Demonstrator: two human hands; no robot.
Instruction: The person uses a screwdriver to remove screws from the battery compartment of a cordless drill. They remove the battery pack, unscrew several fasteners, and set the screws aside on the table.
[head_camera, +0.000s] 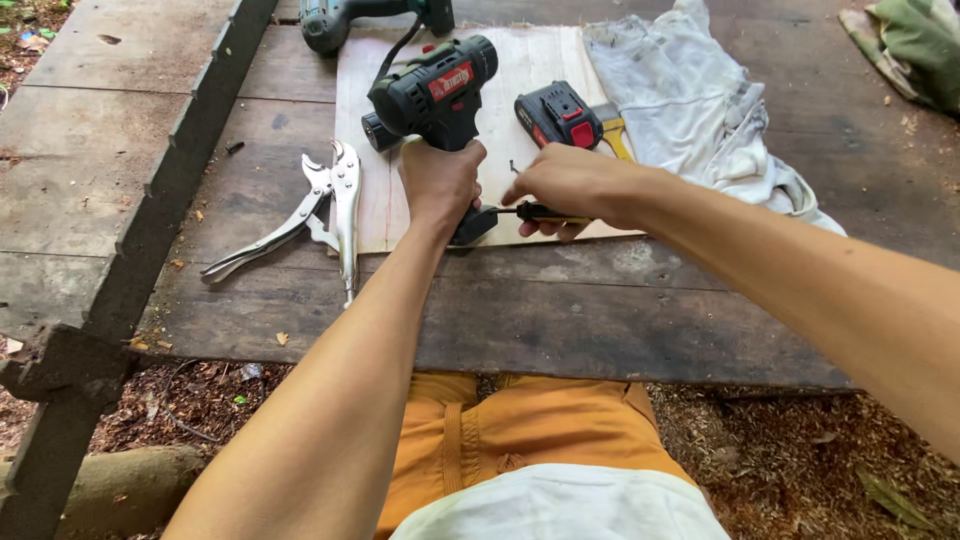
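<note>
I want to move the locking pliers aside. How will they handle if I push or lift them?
The locking pliers look all metal, so probably stiff and heavy for their size. They lie flat on the wooden table, handles spread, so they would likely slide rather than roll. The loose handle may swing when lifted.

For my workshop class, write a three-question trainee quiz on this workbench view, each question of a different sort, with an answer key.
1. True or false: the left hand grips the handle of the black cordless drill.
2. Multiple choice: what does the right hand hold? A. a hammer B. a screwdriver with a black and yellow handle C. a tape measure
3. Fill in: the locking pliers lie to the ____ of the drill, partly on the pale plywood sheet.

Key: 1 true. 2 B. 3 left.

Also in view: a detached battery pack and a white cloth on the wooden table.
</note>
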